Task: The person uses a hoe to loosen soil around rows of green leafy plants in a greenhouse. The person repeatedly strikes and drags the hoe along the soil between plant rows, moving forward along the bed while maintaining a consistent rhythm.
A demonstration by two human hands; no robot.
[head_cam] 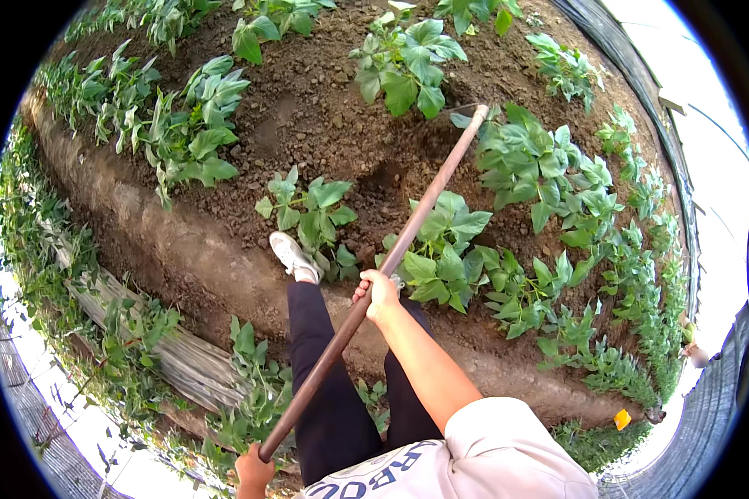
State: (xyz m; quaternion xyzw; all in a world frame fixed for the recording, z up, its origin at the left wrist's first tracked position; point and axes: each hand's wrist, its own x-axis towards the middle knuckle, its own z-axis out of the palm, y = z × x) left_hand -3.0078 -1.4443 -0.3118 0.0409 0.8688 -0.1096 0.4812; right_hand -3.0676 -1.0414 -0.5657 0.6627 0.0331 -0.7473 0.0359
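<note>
A long wooden handle (406,240) runs from the lower left to the upper right; the tool looks like a hoe, its head mostly hidden by leaves and soil. My left hand (254,468) is closed round the handle's lower end. Farther up, about at mid-length, my right hand (377,294) grips it. The far end of the handle (480,111) is among leaves over dug brown soil (424,140). Leafy green plants stand on both sides of the handle, one (446,249) just right of my right hand and a smaller one (312,209) to the left.
My white shoe (293,254) stands at the bed's edge, beside a bare dirt path (193,249). Plant rows (555,168) curve away at right. Weathered wood-like material (187,358) lies among plants at lower left. Black sheeting (649,87) edges the plot; a yellow object (622,419) is at lower right.
</note>
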